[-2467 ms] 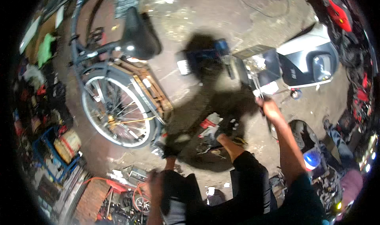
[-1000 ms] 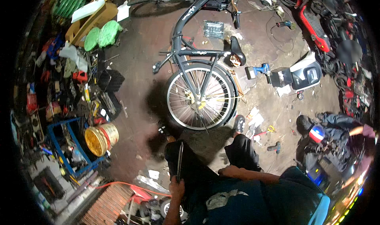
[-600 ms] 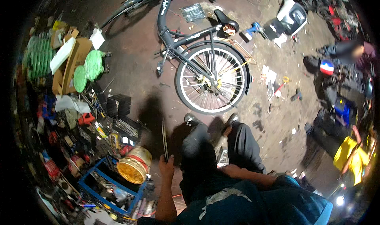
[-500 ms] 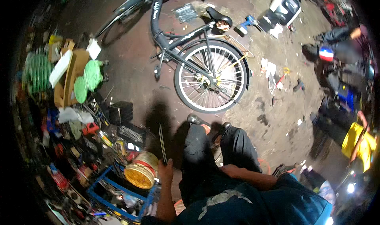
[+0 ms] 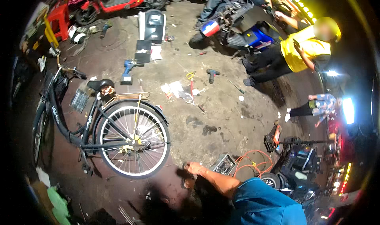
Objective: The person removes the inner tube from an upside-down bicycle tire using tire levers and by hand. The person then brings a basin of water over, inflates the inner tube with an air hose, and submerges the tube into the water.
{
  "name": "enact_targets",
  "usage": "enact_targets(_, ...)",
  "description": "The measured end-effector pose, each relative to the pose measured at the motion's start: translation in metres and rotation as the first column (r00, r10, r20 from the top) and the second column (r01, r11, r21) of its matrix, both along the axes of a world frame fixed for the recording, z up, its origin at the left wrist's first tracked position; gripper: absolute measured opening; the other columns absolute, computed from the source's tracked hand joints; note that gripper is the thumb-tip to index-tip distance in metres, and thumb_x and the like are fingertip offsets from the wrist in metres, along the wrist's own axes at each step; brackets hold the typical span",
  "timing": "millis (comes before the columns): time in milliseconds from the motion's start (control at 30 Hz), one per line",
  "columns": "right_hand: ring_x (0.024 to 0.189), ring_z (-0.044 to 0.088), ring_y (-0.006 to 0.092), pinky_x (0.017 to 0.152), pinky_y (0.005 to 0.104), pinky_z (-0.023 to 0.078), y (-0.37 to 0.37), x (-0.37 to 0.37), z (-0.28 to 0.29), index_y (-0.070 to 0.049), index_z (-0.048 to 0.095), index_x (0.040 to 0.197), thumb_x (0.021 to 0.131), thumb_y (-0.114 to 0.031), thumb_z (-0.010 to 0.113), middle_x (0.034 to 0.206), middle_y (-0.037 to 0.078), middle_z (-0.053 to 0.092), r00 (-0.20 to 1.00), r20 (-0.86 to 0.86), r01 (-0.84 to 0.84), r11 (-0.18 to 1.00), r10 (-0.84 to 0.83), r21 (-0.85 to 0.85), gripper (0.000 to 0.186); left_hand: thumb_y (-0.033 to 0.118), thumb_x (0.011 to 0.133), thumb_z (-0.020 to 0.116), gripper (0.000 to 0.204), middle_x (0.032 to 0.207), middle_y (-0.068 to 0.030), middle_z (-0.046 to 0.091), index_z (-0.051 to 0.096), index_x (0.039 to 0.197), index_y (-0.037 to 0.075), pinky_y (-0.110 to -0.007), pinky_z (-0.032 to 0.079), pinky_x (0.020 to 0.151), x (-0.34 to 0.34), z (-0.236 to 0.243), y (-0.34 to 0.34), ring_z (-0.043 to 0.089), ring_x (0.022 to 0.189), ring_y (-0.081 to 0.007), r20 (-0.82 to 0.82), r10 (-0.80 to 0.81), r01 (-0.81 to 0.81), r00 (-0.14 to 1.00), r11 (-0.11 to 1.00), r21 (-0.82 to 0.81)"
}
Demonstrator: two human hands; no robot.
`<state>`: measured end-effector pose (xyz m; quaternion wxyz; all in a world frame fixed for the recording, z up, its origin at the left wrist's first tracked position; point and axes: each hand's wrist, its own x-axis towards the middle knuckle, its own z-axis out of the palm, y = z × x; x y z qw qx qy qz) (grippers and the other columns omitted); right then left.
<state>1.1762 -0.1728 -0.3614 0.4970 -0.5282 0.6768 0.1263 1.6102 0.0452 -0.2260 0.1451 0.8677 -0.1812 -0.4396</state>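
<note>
My right hand point(image 5: 194, 168) reaches forward at the lower middle, below a blue sleeve point(image 5: 265, 203). It is over my dark trouser leg, near a foot. Its fingers are small and turned away, so whether they grip anything is unclear. My left hand is out of the picture. Just left of my right hand lies a black bicycle point(image 5: 95, 145) on its side, its rear wheel point(image 5: 132, 142) nearest to me. The wheel has a white rim and a yellowish hub. Beyond its saddle point(image 5: 101, 85) a blue cordless drill point(image 5: 127, 71) lies on the floor.
A dark power tool point(image 5: 212, 75), a screwdriver point(image 5: 236, 86) and red-handled pliers point(image 5: 192, 91) lie on the floor. By my arm are a metal tray point(image 5: 222, 163) and an orange hose point(image 5: 253, 161). A person in a yellow vest point(image 5: 303, 50) stands by a blue-and-black motorcycle point(image 5: 257, 37).
The view has swung right, so the bicycle sits further left. My left hand, holding thin metal rods before, has left the picture. My right hand has moved forward from my upper thigh.
</note>
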Motion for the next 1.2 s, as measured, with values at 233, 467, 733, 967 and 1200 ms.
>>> enact_targets(233, 0.09, 0.06, 0.0206, 0.08, 0.0311, 0.046, 0.03, 0.051, -0.176, -0.002, 0.061, 0.109, 0.087, -0.019, 0.048, 0.107, 0.013, 0.064, 0.831, 0.276, 0.541, 0.815, -0.482, -0.208, 0.031, 0.035, 0.085, 0.057, 0.045, 0.084, -0.0206, 0.064, 0.06, 0.099, -0.008, -0.043, 0.043, 0.067, 0.069, -0.086, -0.004, 0.053, 0.072, -0.0271, 0.095, -0.203, 0.206, 0.974, 0.978, -0.02)
enact_targets(467, 0.111, 0.05, 0.0312, 0.094, 0.0392, 0.038, -0.024, 0.129, -0.192, 0.007, 0.051, 0.115, 0.086, -0.052, 0.054, 0.118, 0.022, 0.055, 0.446, 0.23, 0.895, 0.428, -0.865, -0.126, 0.066, 0.028, 0.084, 0.059, 0.033, 0.082, -0.0186, 0.064, 0.065, 0.092, -0.003, -0.039, 0.045, 0.073, 0.074, -0.215, -0.036, 0.058, 0.075, -0.027, 0.161, 0.11, -0.115, 0.981, 0.993, 0.022)
enact_targets(733, 0.11, 0.05, 0.024, 0.093, 0.0404, 0.039, -0.036, 0.099, -0.293, 0.0, 0.048, 0.122, 0.094, -0.04, 0.047, 0.12, 0.013, 0.054, 0.099, 0.661, 0.961, 0.244, -0.744, 0.13, 0.049, 0.027, 0.083, 0.059, 0.032, 0.077, -0.0202, 0.062, 0.065, 0.091, -0.004, -0.04, 0.044, 0.068, 0.058, -0.365, -0.081, 0.056, 0.069, -0.0299, 0.333, 0.173, -0.128, 0.927, 0.98, -0.152)
enact_targets(967, 0.128, 0.035, 0.0322, 0.102, 0.0498, 0.03, -0.048, 0.103, -0.297, -0.002, 0.037, 0.135, 0.09, -0.047, 0.051, 0.138, 0.019, 0.039, 0.045, 0.575, 0.851, 0.333, -0.817, 0.407, 0.066, 0.026, 0.083, 0.059, 0.031, 0.072, -0.0216, 0.061, 0.066, 0.09, -0.004, -0.042, 0.044, 0.064, 0.064, -0.414, -0.061, 0.055, 0.064, -0.0324, 0.447, 0.289, -0.197, 0.846, 0.95, -0.241)
enact_targets(1200, 0.107, 0.051, 0.0286, 0.089, 0.0446, 0.043, -0.072, 0.125, -0.288, 0.003, 0.044, 0.123, 0.09, -0.044, 0.053, 0.119, 0.021, 0.052, 0.174, 0.535, 0.969, 0.24, -0.827, 0.055, 0.059, 0.025, 0.083, 0.059, 0.03, 0.068, -0.023, 0.059, 0.066, 0.088, -0.004, -0.043, 0.043, 0.059, 0.105, -0.476, 0.025, 0.054, 0.059, -0.0349, 0.557, 0.389, -0.204, 0.734, 0.908, -0.365)
